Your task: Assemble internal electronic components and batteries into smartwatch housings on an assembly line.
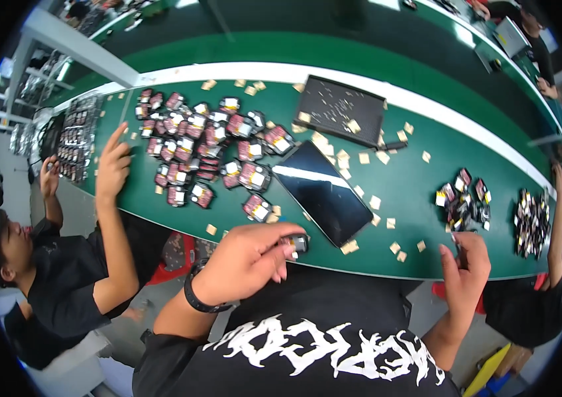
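Observation:
My left hand, with a dark band on its wrist, grips a small black device between thumb and fingers at the near edge of the green table. A bit of white shows on the device's lower side. Over the table's near edge to the right, my right hand is bent in a pinch, thumb and forefinger tips close together. A tiny white spot shows at the tips; I cannot make out what it is. A dark tablet-like panel lies between my hands, beyond them. Past my right hand sits a small heap of black devices.
A large group of black devices with reddish labels spreads left of the panel. Behind it stands a black tray with small bits inside. Small beige squares are scattered around. A co-worker's hand reaches over the table at left; another heap lies far right.

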